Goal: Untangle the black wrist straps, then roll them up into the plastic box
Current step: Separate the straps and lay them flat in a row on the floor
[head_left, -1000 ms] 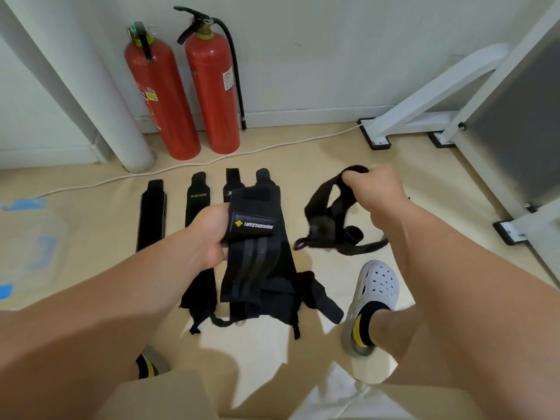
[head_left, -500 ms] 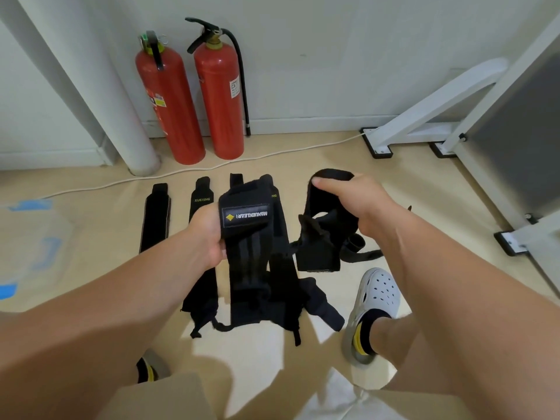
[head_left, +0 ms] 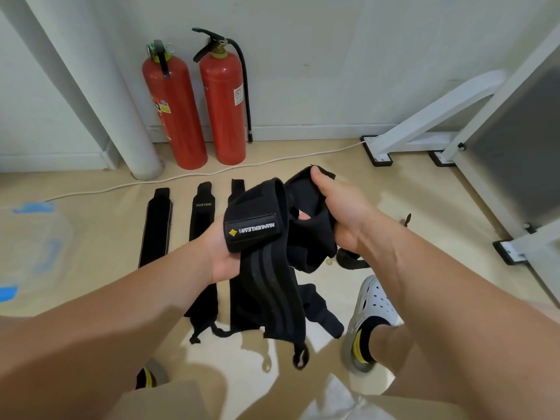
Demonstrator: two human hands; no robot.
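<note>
Fabric soft, light, floppy. Left hand (head_left: 224,256) fingers wrap labelled wrist strap (head_left: 263,265); right hand (head_left: 342,213) clutches tangled bunch (head_left: 306,241) beside them. Likely best hold: stiffer label end.

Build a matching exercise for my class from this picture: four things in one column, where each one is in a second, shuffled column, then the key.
Things
1. striped strap
2. tangled strap bundle
3. XUEYING strap
4. fire extinguisher with hose

Places
a. flat on the floor
b. held in the left hand
c. upright by the wall
d. held in the right hand

Pairs: 1-b, 2-d, 3-a, 4-c
</note>
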